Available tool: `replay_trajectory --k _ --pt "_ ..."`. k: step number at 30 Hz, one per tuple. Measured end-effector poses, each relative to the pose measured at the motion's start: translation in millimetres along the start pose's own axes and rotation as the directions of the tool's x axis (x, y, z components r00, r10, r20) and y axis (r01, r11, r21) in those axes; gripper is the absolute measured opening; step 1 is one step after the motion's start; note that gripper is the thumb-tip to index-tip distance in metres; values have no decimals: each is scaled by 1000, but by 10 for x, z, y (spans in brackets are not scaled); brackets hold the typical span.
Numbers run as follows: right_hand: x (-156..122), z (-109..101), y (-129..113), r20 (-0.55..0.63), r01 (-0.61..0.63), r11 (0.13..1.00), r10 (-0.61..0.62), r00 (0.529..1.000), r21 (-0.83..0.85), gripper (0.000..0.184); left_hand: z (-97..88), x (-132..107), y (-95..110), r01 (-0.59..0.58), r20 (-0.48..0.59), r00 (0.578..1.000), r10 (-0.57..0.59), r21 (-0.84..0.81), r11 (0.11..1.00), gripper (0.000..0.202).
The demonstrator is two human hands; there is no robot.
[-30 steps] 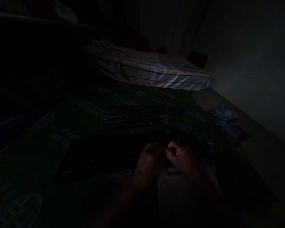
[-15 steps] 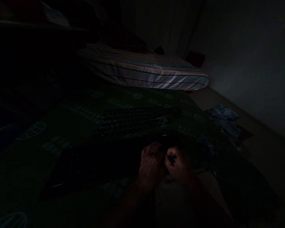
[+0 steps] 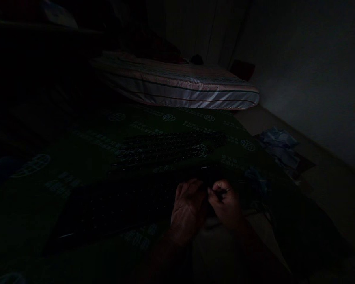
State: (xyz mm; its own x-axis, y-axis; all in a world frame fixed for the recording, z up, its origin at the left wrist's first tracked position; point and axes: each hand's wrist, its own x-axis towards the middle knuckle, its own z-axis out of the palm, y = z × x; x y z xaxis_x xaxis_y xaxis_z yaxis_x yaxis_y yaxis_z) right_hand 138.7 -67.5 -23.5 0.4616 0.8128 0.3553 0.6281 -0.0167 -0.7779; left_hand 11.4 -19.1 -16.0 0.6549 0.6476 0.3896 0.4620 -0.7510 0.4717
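Observation:
A long black keyboard (image 3: 118, 209) lies slanted on a green printed sheet, its surface dotted with small pale points. My left hand (image 3: 187, 209) is bent over its right part, fingers curled down against it; the fingertips are hard to see. Just to the right, my right hand (image 3: 226, 203) is closed in a pinch, thumb and forefinger together close to the left hand. Whatever sits in that pinch is too dark and small to name. Beyond the keyboard lie rows of small black keys (image 3: 162, 148).
The green sheet (image 3: 62, 185) bears white globe prints. A mattress with a striped cover (image 3: 201, 92) stands behind it. Crumpled bluish plastic (image 3: 278, 138) lies on the floor at right, near a pale wall (image 3: 310, 79). The room is very dark.
The view has shifted slightly. My right hand has turned a little, its pinch staying beside my left hand. The left hand keeps its place on the keyboard.

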Motion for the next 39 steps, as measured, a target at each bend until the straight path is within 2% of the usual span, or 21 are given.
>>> replay_trajectory --k 4,9,15,19,22,27,30,32,34,39 --pt "-20 -11 25 52 23 997 -27 998 75 19 -23 -11 7 -1 -32 999 -1 -63 998 18" --pt "-42 -35 -25 26 -1 989 -3 1000 145 21 -20 -26 -11 44 -33 998 -48 -116 992 13" --pt "-39 -38 -85 -10 -155 951 164 986 269 25 24 -43 -61 47 -77 995 -63 -192 980 12" --pt "10 -62 -123 -81 -193 910 238 968 366 25 29 -66 -86 116 -108 983 -151 -284 952 16" --pt "37 -92 -106 -112 -190 916 243 964 354 24 5 -73 -90 193 -95 965 -245 -379 905 12" --pt "27 -137 -44 -108 -121 959 152 982 257 23 -56 -50 -75 304 -49 916 -399 -565 767 9" --pt "30 -181 -58 -106 9 985 9 994 174 17 -87 -33 -69 366 -17 872 -489 -639 676 8" --pt "36 -211 -83 -110 120 986 -108 988 114 12 -94 -28 -69 391 4 851 -525 -670 630 10" --pt "32 -227 -108 -84 181 981 -175 981 73 10 -91 -27 -71 405 21 837 -547 -697 592 12" --pt "-37 -155 -157 93 162 984 -169 981 73 21 -108 -16 -69 426 57 807 -588 -746 512 16"
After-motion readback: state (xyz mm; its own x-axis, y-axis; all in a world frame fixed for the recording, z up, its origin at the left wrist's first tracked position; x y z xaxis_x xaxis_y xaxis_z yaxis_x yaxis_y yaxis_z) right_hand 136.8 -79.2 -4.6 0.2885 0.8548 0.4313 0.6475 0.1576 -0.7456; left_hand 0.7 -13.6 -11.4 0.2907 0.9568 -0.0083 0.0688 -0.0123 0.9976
